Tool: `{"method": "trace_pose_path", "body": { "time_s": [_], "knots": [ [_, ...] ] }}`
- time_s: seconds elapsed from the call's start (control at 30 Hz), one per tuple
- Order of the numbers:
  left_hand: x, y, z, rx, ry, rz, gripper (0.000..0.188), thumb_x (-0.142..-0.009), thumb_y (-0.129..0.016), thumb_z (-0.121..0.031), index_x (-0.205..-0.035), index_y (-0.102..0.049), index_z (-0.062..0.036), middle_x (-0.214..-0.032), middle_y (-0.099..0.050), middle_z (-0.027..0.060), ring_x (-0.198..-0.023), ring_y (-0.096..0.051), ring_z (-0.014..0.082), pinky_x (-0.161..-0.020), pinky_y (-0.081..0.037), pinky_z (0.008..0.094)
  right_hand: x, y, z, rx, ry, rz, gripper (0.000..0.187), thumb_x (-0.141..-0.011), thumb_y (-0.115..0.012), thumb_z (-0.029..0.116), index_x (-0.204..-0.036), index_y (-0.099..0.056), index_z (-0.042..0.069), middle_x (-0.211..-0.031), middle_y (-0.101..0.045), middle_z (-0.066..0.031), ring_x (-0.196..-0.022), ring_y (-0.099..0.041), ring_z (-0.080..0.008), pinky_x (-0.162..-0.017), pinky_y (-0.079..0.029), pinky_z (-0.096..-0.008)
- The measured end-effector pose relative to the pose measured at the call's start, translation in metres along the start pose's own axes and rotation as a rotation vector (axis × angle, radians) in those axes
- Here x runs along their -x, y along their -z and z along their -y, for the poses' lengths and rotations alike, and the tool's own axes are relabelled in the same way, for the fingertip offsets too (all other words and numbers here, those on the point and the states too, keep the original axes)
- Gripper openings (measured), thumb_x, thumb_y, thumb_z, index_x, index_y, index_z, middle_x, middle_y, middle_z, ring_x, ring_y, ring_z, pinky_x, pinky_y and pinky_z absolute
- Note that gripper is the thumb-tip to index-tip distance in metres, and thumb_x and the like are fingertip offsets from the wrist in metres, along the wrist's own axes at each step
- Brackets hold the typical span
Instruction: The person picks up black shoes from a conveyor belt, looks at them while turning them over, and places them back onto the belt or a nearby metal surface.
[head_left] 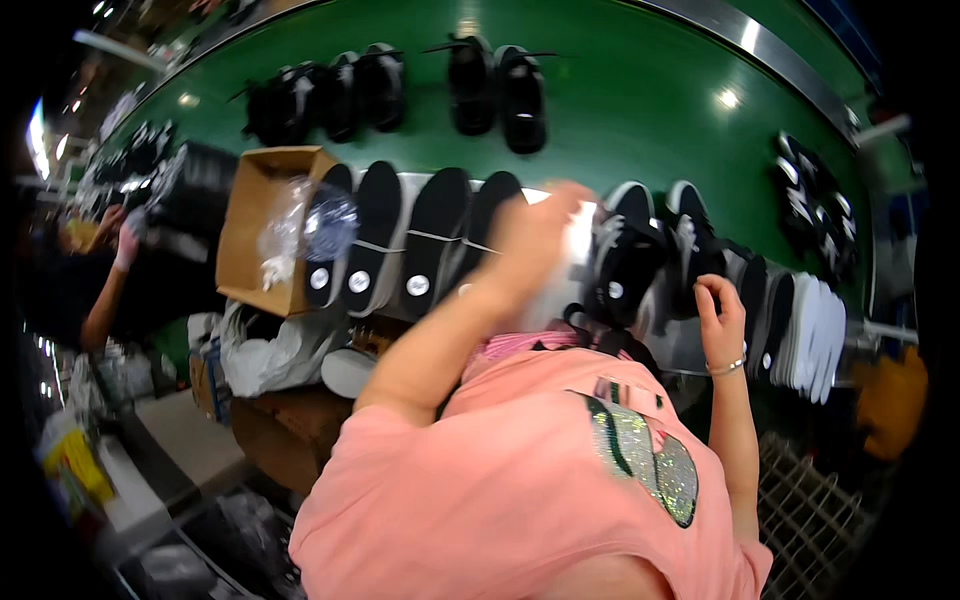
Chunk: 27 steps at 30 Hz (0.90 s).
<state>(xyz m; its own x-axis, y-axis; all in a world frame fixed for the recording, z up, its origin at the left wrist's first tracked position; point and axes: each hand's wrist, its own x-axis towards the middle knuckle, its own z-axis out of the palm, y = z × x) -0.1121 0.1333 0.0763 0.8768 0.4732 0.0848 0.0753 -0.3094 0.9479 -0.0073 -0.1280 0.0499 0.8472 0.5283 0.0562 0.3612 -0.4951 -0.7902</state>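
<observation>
Two black shoes with pale toes sit side by side in front of the person: the left shoe (pixel 640 245) and the right shoe (pixel 697 245), on or right by the green bench (pixel 640 110). Right hand (pixel 722 320) is at the heel of the right shoe, fingers curled in toward the thumb; can't tell if it's actually pinching anything. Left hand (pixel 545 240) is a blur over the end of a row of banded black insoles (pixel 432 210), near something bright white (pixel 582 235), so no clue whether it's gripping. Over on the right there's a bunch of white insoles (pixel 808 335).

My guess is this is the insole-fitting step, probably with the left hand going for a part. If so, next move calls for steadying the shoe's opening and sliding an insole in toe first.
</observation>
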Motion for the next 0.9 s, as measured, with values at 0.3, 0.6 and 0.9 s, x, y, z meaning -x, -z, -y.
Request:
{"method": "trace_pose_path", "body": {
  "time_s": [0.3,0.6,0.9],
  "knots": [
    [0.033,0.209,0.054,-1.477,0.3,-0.889,0.041,-0.082,-0.049,-0.031,-0.116,-0.046,-0.0089,-0.114,-0.048,0.015,-0.105,-0.044,0.032,-0.088,-0.034,0.0404,0.019,0.005,-0.063,0.451,-0.077,0.018,0.023,-0.072,-0.06,0.022,-0.091,-0.055,0.008,-0.099,-0.052,-0.0159,-0.086,-0.052,-0.0333,-0.073,-0.043,-0.0384],
    [-0.016,-0.062,-0.028,-0.125,-0.347,0.105,0.048,-0.07,-0.061,-0.004,-0.115,-0.044,-0.0033,-0.114,-0.048,0.0133,-0.104,-0.048,0.0272,-0.087,-0.037,0.0329,0.022,0.025,-0.042,0.433,0.027,0.025,0.043,-0.073,-0.057,0.04,-0.099,-0.052,0.006,-0.102,-0.052,-0.0149,-0.092,-0.051,-0.0314,-0.078,-0.041,-0.0379],
    [-0.033,-0.203,0.008,-0.715,-0.47,0.431,0.064,-0.061,-0.064,-0.007,-0.118,-0.035,0.0007,-0.11,-0.044,0.0182,-0.102,-0.043,0.0334,-0.086,-0.036,0.0379,0.023,0.108,-0.137,0.814,-0.607,-0.31,0.04,-0.067,-0.066,0.034,-0.094,-0.051,0.008,-0.093,-0.056,-0.0102,-0.09,-0.052,-0.0276,-0.076,-0.041,-0.0398]
  ]
}}
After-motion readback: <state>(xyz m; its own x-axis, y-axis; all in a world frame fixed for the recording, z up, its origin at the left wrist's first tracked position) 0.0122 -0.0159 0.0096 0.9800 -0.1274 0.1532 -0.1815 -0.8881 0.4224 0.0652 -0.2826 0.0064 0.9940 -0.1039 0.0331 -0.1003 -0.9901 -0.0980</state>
